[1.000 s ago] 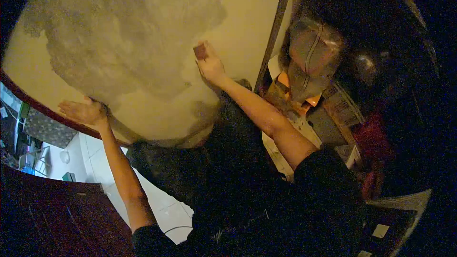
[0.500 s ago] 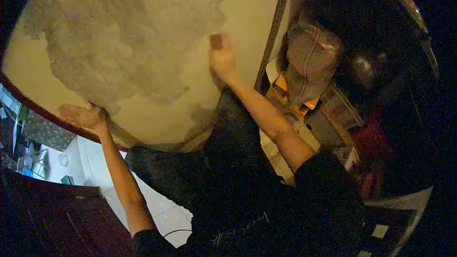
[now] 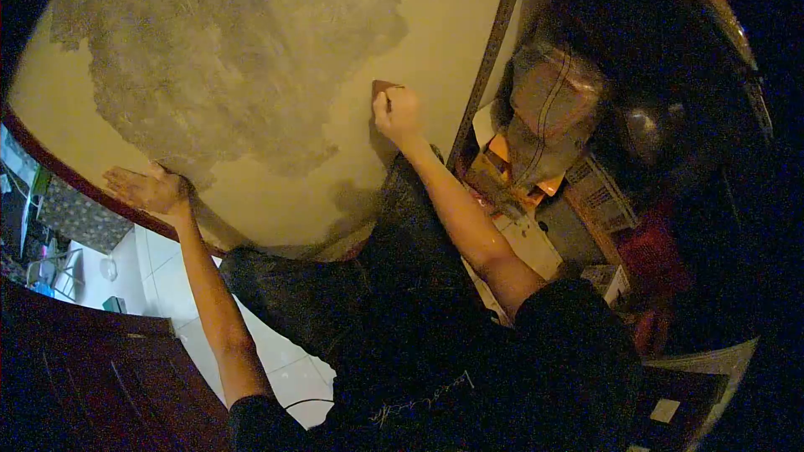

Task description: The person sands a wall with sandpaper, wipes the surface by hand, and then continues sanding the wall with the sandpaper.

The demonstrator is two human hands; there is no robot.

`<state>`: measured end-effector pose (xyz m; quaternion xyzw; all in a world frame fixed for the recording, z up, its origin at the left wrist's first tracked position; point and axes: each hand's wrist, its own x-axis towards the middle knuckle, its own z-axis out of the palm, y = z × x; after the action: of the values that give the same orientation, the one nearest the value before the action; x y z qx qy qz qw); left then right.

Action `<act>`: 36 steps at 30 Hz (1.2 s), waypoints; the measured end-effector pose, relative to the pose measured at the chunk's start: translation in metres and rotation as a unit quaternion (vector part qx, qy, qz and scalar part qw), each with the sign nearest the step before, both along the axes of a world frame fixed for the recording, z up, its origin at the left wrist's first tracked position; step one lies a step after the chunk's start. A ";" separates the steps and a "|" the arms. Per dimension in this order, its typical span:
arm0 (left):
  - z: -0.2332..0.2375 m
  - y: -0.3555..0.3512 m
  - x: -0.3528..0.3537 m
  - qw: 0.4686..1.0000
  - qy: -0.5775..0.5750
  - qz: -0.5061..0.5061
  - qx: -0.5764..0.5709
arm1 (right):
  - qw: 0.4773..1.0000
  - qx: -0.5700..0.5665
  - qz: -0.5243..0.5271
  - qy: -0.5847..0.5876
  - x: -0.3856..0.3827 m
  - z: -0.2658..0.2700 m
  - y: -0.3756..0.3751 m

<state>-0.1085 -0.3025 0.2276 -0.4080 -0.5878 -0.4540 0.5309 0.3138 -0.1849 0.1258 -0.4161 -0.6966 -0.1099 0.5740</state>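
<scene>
Head view: gripping pad (image 3: pixel 383 86) with right hand (image 3: pixel 401 117), curled tighter than before, likely firmer, on board (image 3: pixel 444 17) beside grey patch (image 3: pixel 234 50); resting left hand (image 3: pixel 159 192), flat and open, near rim (image 3: pixel 50 161).

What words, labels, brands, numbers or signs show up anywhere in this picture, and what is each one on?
No text can be read with certainty.
Dark shirt: pale, handwriting-like lettering, too blurred to quote.
Upper printed sheet, beside the zippered bag: print too small to read.
Lower printed sheet: marks too small and dim to read.
</scene>
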 end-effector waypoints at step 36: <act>-0.001 0.004 -0.008 0.999 0.007 -0.002 -0.044 | 0.984 -0.058 0.000 -0.168 -0.005 0.020 0.041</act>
<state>-0.1162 -0.2988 0.2267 -0.4355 -0.6028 -0.4256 0.5156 0.3085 -0.1434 0.1463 -0.4240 -0.7885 -0.1376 0.4238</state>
